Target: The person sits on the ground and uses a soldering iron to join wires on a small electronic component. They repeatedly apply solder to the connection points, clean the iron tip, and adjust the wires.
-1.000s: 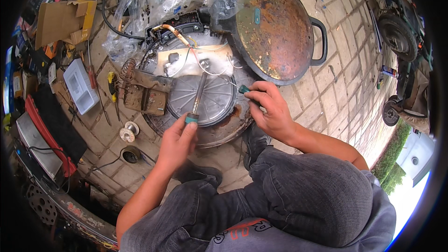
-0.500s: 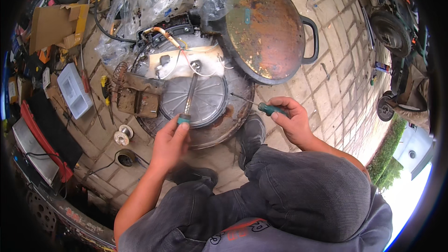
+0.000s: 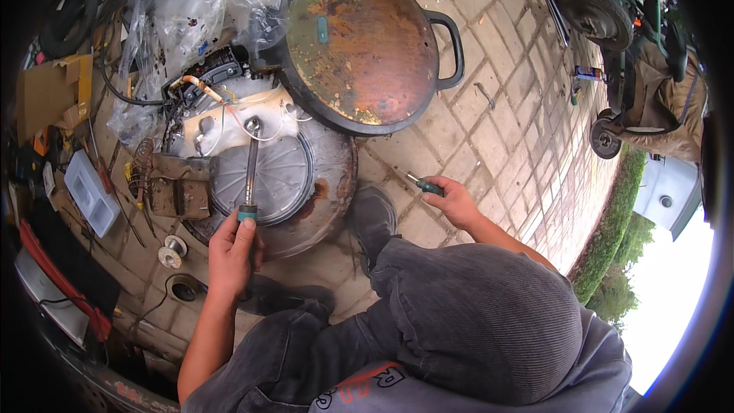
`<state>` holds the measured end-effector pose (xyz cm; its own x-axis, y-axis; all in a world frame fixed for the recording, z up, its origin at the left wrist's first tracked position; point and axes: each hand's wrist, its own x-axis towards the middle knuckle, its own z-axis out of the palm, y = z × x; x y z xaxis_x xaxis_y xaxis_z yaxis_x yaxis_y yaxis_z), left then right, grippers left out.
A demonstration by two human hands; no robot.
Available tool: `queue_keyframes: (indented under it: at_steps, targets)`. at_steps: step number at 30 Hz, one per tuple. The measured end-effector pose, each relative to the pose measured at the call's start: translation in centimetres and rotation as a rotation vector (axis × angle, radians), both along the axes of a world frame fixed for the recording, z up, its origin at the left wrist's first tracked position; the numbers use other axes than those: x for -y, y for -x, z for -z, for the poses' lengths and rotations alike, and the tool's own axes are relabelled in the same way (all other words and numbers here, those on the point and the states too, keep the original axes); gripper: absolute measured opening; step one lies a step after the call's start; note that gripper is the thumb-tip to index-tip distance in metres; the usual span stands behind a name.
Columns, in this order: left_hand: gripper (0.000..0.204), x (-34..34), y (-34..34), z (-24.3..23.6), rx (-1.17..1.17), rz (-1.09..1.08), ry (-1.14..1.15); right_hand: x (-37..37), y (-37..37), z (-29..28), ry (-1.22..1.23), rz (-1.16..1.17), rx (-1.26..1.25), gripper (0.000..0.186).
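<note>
My left hand [image 3: 235, 248] grips the teal handle of a long soldering iron [image 3: 249, 176], whose tip rests at a pale padded panel [image 3: 197, 124] with white wires. The panel lies on a stained round metal appliance base [image 3: 325, 214] with a ribbed silver plate [image 3: 237, 191]. My right hand [image 3: 451, 204] is closed on a small teal-handled screwdriver [image 3: 430, 185], held over the paving right of the base, its thin shaft pointing up-left. A rusty metal box [image 3: 180, 197] sits left of the plate.
A corroded round pan [image 3: 359, 42] with a black handle lies behind. Left are plastic sheeting [image 3: 191, 0], cardboard [image 3: 50, 95], a plastic tray [image 3: 88, 191], a spool [image 3: 172, 252] and scattered tools. A wheeled machine [image 3: 600, 11] stands right on the paving [image 3: 527, 145].
My right hand has pulled the screwdriver away rightward from the appliance onto the paving's side. The view has swung right, shifting the scene leftward. My left hand still holds the iron at the panel.
</note>
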<state>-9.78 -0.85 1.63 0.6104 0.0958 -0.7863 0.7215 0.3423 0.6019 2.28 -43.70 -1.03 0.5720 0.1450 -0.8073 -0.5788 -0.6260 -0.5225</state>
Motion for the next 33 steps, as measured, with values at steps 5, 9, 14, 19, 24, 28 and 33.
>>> queue_keyframes:
  at_steps: [5, 9, 14, 19, 24, 28, 33]
  targets:
    - [0.031, 0.3, -0.3, -0.1, 0.008, 0.020, -0.018, -2.9, -1.1, 0.7, -0.043, -0.308, 0.403, 0.037]
    - [0.031, 0.2, -0.3, -0.2, 0.019, 0.029, -0.019, -5.3, -3.1, 3.1, -0.106, -0.415, 0.565, 0.036]
    - [0.029, 0.3, -0.3, -0.4, -0.001, 0.013, -0.013, -6.8, -4.7, 4.1, -0.083, -0.629, 0.692, 0.038]
    - [0.031, 0.4, -0.4, -0.5, -0.010, -0.003, -0.002, -7.0, -5.1, 5.3, -0.045, -0.711, 0.760, 0.038]
    - [0.033, 0.5, -0.4, -0.5, -0.016, -0.009, 0.002, -6.9, -5.1, 5.4, -0.018, -0.763, 0.766, 0.042]
    - [0.032, 0.4, -0.3, -0.5, -0.013, -0.019, 0.035, -7.2, -5.1, 5.2, -0.036, -0.754, 0.763, 0.047]
    - [0.031, 0.5, -0.3, -0.2, -0.039, -0.038, 0.073, -7.3, -5.3, 4.5, -0.040, -0.760, 0.768, 0.049]
